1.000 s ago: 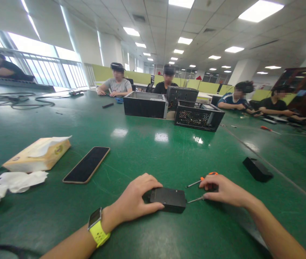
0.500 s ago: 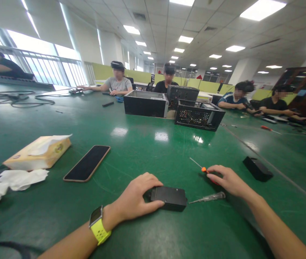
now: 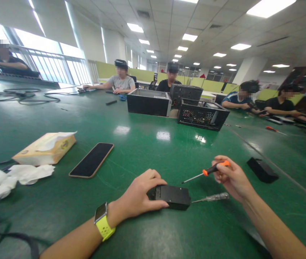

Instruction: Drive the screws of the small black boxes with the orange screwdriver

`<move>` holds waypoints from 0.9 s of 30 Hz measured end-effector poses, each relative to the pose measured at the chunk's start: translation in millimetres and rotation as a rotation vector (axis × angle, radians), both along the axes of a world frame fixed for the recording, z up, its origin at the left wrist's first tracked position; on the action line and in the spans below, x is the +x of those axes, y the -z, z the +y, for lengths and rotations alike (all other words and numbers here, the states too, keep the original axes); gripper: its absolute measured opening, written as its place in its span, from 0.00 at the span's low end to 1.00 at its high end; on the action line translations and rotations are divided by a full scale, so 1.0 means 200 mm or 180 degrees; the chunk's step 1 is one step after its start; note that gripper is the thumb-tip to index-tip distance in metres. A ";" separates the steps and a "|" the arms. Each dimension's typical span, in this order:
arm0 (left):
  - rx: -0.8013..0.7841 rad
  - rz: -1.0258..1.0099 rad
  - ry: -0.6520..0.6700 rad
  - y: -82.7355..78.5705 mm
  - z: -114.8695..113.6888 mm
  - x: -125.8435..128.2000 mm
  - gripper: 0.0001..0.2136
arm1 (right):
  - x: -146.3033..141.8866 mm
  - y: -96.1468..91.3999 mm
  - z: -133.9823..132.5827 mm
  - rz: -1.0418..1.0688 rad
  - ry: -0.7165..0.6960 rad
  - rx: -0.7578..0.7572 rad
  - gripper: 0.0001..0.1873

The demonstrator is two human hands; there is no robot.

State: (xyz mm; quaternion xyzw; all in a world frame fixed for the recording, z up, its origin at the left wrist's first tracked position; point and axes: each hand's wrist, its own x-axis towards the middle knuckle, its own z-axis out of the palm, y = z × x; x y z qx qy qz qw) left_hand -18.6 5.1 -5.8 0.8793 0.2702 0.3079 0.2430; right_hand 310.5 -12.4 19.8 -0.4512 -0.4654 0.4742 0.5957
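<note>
Gripping the small black box (image 3: 172,196) from its left end, the left hand (image 3: 138,196) pins it flat on the green table (image 3: 147,144); right hand (image 3: 229,176) pinches an orange-handled screwdriver (image 3: 206,172) just above, with a clear-handled screwdriver (image 3: 210,197) lying beside the box.

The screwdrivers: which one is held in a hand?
The orange screwdriver, gripped by the right hand above the table; the clear screwdriver lies on the table beside the black box.

Single head view, facing forward-down across green table (image 3: 153,144), near hands.
</note>
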 end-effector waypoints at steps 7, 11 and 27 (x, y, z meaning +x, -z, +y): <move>-0.0060 0.0095 0.0065 -0.02 0.00 0.00 0.20 | -0.12 -0.38 0.08 -0.0443 0.0076 0.0394 0.16; -0.0106 0.0089 0.0097 -0.02 0.00 0.00 0.19 | -0.23 -0.46 0.06 -0.1193 -0.0010 0.0760 0.14; -0.0173 0.0036 0.0146 -0.01 0.01 0.00 0.20 | -0.33 -0.33 0.07 -0.1359 -0.0357 0.0821 0.14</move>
